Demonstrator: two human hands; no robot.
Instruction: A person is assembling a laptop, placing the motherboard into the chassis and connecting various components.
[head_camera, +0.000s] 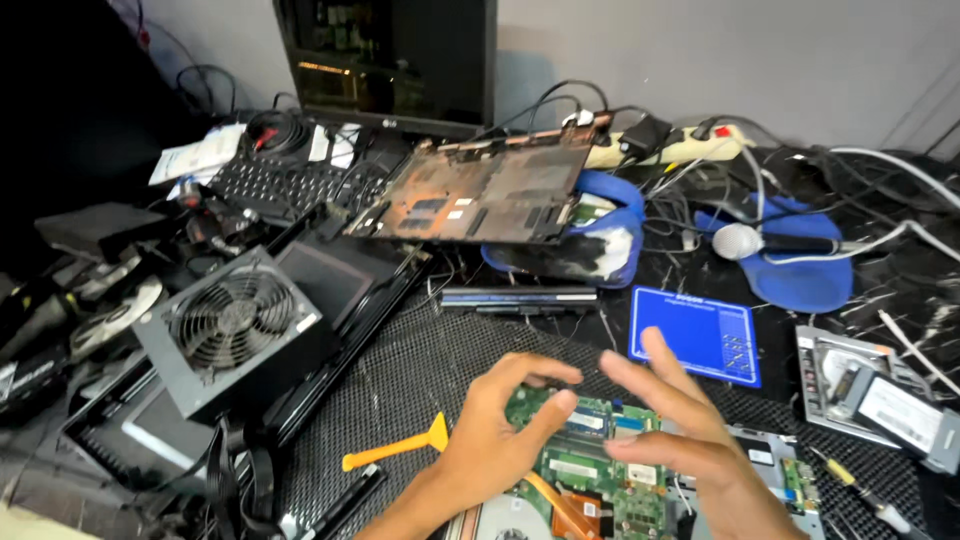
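**Hands close in on a bared laptop board**

We see the green motherboard (590, 470) lying at six o'clock on the black mesh mat (420, 380). The left hand (500, 430) pinches the board's upper left corner between curled fingers (540, 368) and thumb. The right hand (680, 420) hovers above the board's right half, fingers spread and released. An orange pry tool (400, 447) lies at nine o'clock of the left hand.

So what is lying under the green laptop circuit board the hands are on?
The green circuit board rests on a black mesh mat. The left hand grips its top edge; the right hand hovers over it. Both hide parts of the board; directly underneath is unseen.
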